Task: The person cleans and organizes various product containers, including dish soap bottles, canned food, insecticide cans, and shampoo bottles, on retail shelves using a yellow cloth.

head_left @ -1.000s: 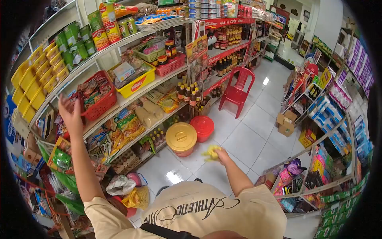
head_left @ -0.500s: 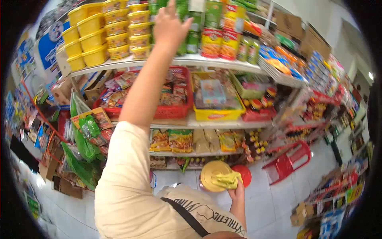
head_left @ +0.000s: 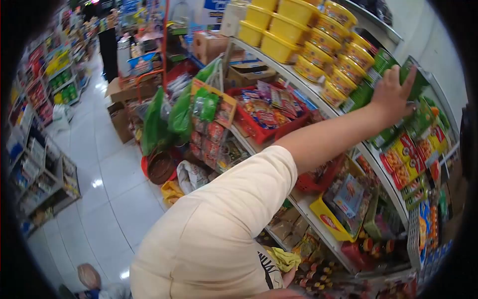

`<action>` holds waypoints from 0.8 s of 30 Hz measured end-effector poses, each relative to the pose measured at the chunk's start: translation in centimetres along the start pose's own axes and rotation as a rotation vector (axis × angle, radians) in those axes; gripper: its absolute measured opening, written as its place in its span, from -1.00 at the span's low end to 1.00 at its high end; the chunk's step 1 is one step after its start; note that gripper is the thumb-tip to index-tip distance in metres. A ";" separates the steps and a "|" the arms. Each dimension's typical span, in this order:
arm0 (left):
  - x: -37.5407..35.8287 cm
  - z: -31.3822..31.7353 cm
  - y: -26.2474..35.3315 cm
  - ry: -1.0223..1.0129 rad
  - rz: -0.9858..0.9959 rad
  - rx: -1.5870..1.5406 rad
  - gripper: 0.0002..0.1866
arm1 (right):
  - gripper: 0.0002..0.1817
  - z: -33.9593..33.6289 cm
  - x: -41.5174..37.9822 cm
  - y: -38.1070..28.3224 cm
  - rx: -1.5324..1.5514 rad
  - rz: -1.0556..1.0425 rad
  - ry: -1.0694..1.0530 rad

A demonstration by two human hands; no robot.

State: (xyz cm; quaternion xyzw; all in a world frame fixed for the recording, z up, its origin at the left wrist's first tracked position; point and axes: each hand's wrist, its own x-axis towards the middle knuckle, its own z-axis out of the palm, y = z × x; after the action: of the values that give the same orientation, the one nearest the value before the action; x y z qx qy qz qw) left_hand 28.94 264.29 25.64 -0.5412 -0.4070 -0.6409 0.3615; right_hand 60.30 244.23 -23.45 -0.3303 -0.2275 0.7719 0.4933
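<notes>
My left hand (head_left: 393, 97) reaches over the top shelf, fingers apart, against a group of green cans (head_left: 382, 62). Whether it touches a can is hard to tell. Red and yellow packs (head_left: 402, 158) stand just below it, and stacked yellow tubs (head_left: 343, 65) rise on its other side. Low in the view, my right hand (head_left: 289, 277) is partly visible, closed on a yellow cloth (head_left: 284, 259); my sleeve and body hide the rest of that arm.
Red baskets (head_left: 259, 130) and a yellow basket (head_left: 331, 226) filled with packets sit on the middle shelf. Green bags (head_left: 155, 122) hang at the shelf's end. Cardboard boxes (head_left: 119, 122) stand by the tiled aisle (head_left: 94, 184), with stocked shelves (head_left: 37, 164) across it.
The view has swung left and tilted, bringing the aisle in. My left hand remains by the green cans. The round containers beside the cloth and the red chair have left view.
</notes>
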 end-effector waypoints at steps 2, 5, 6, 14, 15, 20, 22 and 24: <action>0.4 -1.0 1.2 0.128 0.050 -0.119 0.12 | -0.52 0.4 1.2 -1.2 -0.049 0.009 -0.091; -0.1 -3.6 3.8 0.201 0.114 -0.432 0.13 | -0.50 0.4 1.7 -2.3 -0.099 0.024 -0.214; -0.9 -4.8 4.9 0.208 0.127 -0.562 0.14 | -0.51 -0.2 2.1 -2.9 0.002 0.048 -0.100; -20.4 -18.1 13.8 -0.387 -0.744 -1.027 0.01 | -0.43 6.3 0.0 -5.7 -0.140 -0.225 -0.332; -23.7 -19.5 15.0 -0.450 -0.843 -0.984 -0.01 | -0.40 7.6 -0.4 -5.7 -0.174 -0.279 -0.378; -35.6 -26.7 21.0 -0.571 -1.233 -0.625 -0.06 | -0.34 15.1 -3.7 -3.5 -0.492 -0.416 -0.484; -36.1 -29.4 22.7 -0.546 -1.345 -0.596 -0.10 | -0.39 17.7 -4.9 -2.6 -0.446 -0.296 -0.471; -38.1 -30.7 23.3 -0.437 -1.228 -0.523 -0.14 | -0.45 19.0 -5.6 -1.8 -0.450 -0.224 -0.543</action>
State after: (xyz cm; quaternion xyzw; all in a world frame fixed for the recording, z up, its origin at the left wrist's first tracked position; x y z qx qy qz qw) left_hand 43.58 227.63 -11.50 -0.3991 -0.5349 -0.6824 -0.2981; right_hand 49.12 239.41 -7.77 -0.1869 -0.5490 0.7032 0.4113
